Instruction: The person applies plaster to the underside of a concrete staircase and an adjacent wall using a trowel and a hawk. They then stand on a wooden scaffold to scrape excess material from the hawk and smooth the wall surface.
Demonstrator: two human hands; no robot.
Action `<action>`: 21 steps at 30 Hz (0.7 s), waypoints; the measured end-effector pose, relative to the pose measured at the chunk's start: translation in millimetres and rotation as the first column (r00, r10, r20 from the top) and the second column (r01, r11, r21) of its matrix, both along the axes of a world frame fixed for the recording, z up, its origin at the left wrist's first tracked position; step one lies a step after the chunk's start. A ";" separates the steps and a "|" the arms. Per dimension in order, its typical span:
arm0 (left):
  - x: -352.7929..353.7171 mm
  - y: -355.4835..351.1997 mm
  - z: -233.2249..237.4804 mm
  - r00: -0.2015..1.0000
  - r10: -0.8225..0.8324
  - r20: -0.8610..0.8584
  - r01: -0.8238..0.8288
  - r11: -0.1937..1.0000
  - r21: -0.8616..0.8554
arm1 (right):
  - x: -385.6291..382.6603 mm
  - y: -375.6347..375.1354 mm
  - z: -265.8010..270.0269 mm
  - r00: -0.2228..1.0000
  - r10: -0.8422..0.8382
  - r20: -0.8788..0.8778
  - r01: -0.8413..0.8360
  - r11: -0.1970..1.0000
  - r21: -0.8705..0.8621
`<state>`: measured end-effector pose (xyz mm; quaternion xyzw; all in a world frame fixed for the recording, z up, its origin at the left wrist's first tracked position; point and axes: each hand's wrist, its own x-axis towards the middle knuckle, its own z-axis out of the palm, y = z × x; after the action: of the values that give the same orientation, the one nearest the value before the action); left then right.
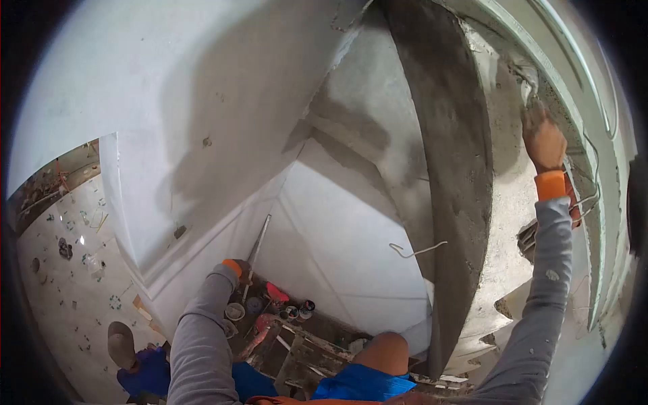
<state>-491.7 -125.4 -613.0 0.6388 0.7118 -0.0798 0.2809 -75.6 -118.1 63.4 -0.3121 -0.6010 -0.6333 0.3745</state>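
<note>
My right hand (543, 138) is raised at the upper right, fingers closed and pressed near the rough cement face of a concrete beam (506, 169). A greyish piece (528, 81) shows at its fingertips; I cannot make out what it is. Lower down at the left, my left hand (236, 267) is closed around a long thin straight bar (260, 241), which slants up toward the corner of the white walls. The fingers of this hand are partly hidden by the sleeve cuff.
A bent wire (418, 250) sticks out of the beam. Buckets (235, 311) and cans (306, 310) lie below, beside wooden scaffold boards (290, 358). Another person in a cap (122, 345) is at lower left, above a littered tiled floor (74, 270). A loose cable (594, 175) hangs at right.
</note>
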 end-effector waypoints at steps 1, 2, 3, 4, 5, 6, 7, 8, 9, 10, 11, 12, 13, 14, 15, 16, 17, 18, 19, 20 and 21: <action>-0.9 -1.1 2.3 1.000 0.012 0.004 -0.012 1.000 -0.014 | 1.8 3.5 2.6 0.998 -0.061 -0.003 0.061 0.998 -0.008; 0.2 -5.3 7.5 1.000 0.021 0.009 -0.021 0.999 -0.029 | -0.5 8.8 10.3 0.992 -0.124 -0.006 0.124 0.992 -0.019; 1.2 -6.6 10.5 0.999 0.032 0.014 -0.031 0.999 -0.042 | -3.4 12.5 18.5 0.983 -0.185 -0.006 0.185 0.982 -0.028; -2.6 1.4 -1.2 0.999 0.031 0.013 -0.031 0.999 -0.044 | -13.2 2.5 24.3 0.968 -0.248 -0.035 0.245 0.967 -0.070; -6.8 12.0 -17.3 0.999 0.031 0.012 -0.031 0.998 -0.047 | -13.1 -4.6 28.4 0.969 -0.245 -0.043 0.242 0.968 -0.062; -12.0 21.3 -33.0 0.999 0.033 0.010 -0.032 0.998 -0.052 | -11.6 -9.7 30.0 0.969 -0.242 -0.053 0.239 0.969 -0.058; -10.8 17.3 -28.3 1.000 0.029 0.007 -0.029 0.999 -0.042 | -10.2 -11.6 29.4 0.970 -0.236 -0.061 0.233 0.971 -0.054; -8.5 9.6 -17.5 1.000 0.030 0.008 -0.030 0.999 -0.029 | 4.4 -7.4 27.6 0.989 -0.131 -0.070 0.133 0.991 0.016; -7.1 5.3 -10.2 0.999 0.034 0.013 -0.034 0.999 -0.013 | 20.0 -3.3 26.7 0.999 -0.050 -0.004 0.050 0.996 0.069; -12.1 7.3 -16.9 0.999 0.027 0.028 -0.027 0.999 -0.019 | 36.0 0.5 25.8 0.997 0.029 0.068 -0.037 0.993 0.116; -21.0 10.3 -29.6 0.999 0.019 0.041 -0.018 1.000 -0.026 | 45.2 0.0 21.8 0.985 0.102 0.142 -0.124 0.980 0.156; -27.1 16.6 -41.7 0.999 0.008 0.054 -0.006 0.999 -0.033 | 52.2 -1.2 16.8 0.992 0.097 0.078 -0.106 0.986 0.125; -27.2 15.3 -38.5 0.999 0.026 0.038 -0.025 0.999 -0.028 | 58.7 -3.9 11.9 0.996 0.089 0.011 -0.090 0.991 0.094; -25.6 7.9 -34.4 0.999 0.040 0.020 -0.039 0.999 -0.027 | 65.0 -4.7 8.4 0.996 0.074 -0.059 -0.070 0.996 0.058; -22.9 1.2 -30.2 0.999 0.049 -0.001 -0.049 0.998 -0.028 | 68.2 -0.1 8.7 0.998 -0.012 -0.056 0.014 0.999 0.032; -21.5 -2.1 -26.0 0.999 0.052 -0.002 -0.052 0.998 -0.023 | 69.4 7.5 12.3 0.994 -0.099 -0.054 0.100 0.995 0.005; -20.0 -4.7 -23.5 0.999 0.053 -0.001 -0.053 0.998 -0.018 | 67.0 8.1 15.5 0.981 -0.188 -0.048 0.187 0.982 -0.022; -18.6 -5.3 -21.3 0.999 0.054 0.001 -0.054 0.998 -0.011 | 59.7 7.6 19.1 0.956 -0.281 -0.085 0.273 0.957 -0.099; -17.8 -2.9 -19.9 0.998 0.057 0.005 -0.057 0.998 0.001 | 53.8 4.0 23.3 0.960 -0.268 -0.084 0.262 0.962 -0.072; -18.9 0.8 -24.5 0.999 0.042 0.008 -0.042 0.998 0.044 | 49.9 1.3 27.5 0.964 -0.253 -0.083 0.250 0.967 -0.046; -22.0 3.8 -31.3 1.000 0.029 0.011 -0.030 0.996 0.087 | 43.0 -6.2 26.1 0.969 -0.235 -0.081 0.234 0.972 -0.020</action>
<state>-513.7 -121.6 -644.3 0.6403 0.7226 -0.0414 0.2574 -32.6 -124.3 89.5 -0.4090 -0.5471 -0.6565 0.3201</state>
